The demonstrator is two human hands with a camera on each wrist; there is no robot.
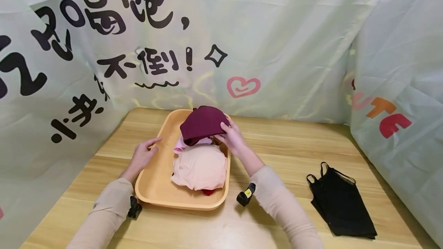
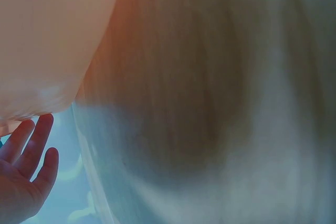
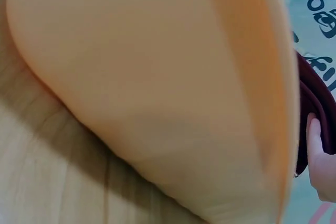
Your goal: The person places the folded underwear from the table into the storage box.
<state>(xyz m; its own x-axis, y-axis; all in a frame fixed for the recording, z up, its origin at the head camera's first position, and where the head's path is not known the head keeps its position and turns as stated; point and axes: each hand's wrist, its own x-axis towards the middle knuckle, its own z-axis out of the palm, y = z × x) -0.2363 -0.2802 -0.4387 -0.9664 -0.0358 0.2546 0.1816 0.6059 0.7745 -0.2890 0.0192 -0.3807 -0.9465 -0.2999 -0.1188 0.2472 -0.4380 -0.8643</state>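
A maroon bra [image 1: 204, 124], folded into a smooth dome, is held over the far right part of an orange tray [image 1: 154, 191]. My right hand [image 1: 233, 135] pinches its right edge; the thumb lies on the fabric, while the fingers beneath are mostly hidden. In the right wrist view, the tray's side hides much of that hand [image 3: 321, 163]. At the tray's left rim rests my left hand [image 1: 142, 156], its fingers loosely bent and touching the edge. Below the bra, a pale pink rounded garment [image 1: 200, 168] lies in the tray, with a lilac-pink piece [image 1: 179, 145] behind it.
A black camisole [image 1: 342, 199] lies flat on the wooden table [image 1: 277, 218] at the right. Under the pale pink garment a bit of red fabric [image 1: 208, 192] shows. Printed cloth curtains [image 1: 283, 49] hang behind the table and along both sides.
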